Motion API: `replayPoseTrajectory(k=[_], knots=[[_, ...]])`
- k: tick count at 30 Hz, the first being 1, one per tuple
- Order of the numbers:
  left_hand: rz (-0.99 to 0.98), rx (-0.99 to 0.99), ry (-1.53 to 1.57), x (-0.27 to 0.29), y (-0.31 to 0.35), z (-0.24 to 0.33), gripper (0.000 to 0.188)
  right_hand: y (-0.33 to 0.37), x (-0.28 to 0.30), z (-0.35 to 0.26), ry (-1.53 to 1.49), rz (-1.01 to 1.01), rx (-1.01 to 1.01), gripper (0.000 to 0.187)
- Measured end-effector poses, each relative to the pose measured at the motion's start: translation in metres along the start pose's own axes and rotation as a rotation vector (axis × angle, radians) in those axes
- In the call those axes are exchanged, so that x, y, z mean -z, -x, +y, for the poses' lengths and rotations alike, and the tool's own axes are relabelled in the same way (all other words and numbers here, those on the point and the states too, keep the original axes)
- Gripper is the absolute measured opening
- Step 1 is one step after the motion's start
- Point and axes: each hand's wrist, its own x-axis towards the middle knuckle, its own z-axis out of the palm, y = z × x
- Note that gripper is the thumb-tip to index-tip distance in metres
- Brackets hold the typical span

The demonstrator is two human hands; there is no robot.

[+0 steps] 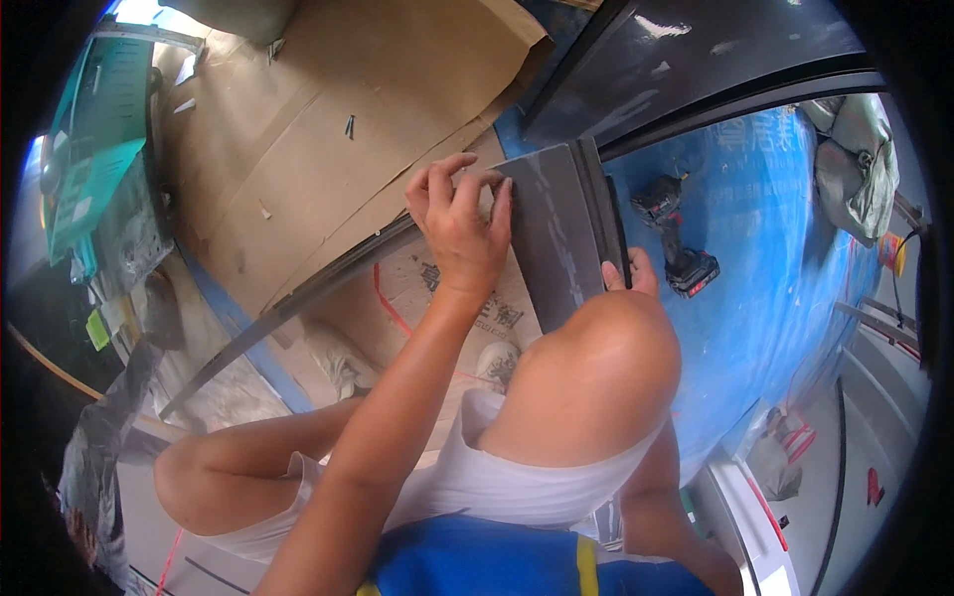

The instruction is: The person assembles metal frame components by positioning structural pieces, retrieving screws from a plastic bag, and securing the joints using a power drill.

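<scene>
Panel [556, 233] in hand, handling apparently unfinished

To the right of the panel spreads a blue sheet [785, 298]; brown cardboard [288, 179] lies to its upper left. Beyond its top end and off to the right is a glossy dark slab [696, 89]; whether slab and panel touch, I cannot tell. A long dark strip [343, 264] slants away to the panel's lower left.

The panel itself is upright in view, between the hands and above the raised knee [621, 338], which covers its lower end. Pale smears mark its face. It looks picked up and steadied but not released, and no fastener shows on that face; work on its hidden side cannot be judged.

At its upper left corner is the left hand [462, 219], fingers loosely curled and spread, thumb against the edge; how firm that hold is, I cannot tell. At its right edge the right hand [636, 273], partly behind the knee, has its fingers closed on the panel.

Right of the panel, apart from both hands, a drill [673, 238] lies unused. Smallest are loose screws [349, 126] on the cardboard, well to its upper left.
</scene>
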Motion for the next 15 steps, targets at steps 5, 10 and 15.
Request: replayPoseTrajectory(k=[5, 10, 15], knots=[[-0.01, 0.015, 0.015, -0.001, -0.016, 0.009, 0.025, -0.001, 0.0, 0.005, -0.009, -0.048, -0.077, 0.028], [-0.038, -0.06, -0.003, -0.01, -0.014, 0.005, 0.019, 0.0, -0.007, 0.017, -0.047, -0.027, -0.083, 0.029], [-0.027, -0.045, 0.008, -0.008, -0.017, 0.007, 0.015, 0.0, -0.012, 0.021, -0.035, 0.007, -0.106, 0.031]])
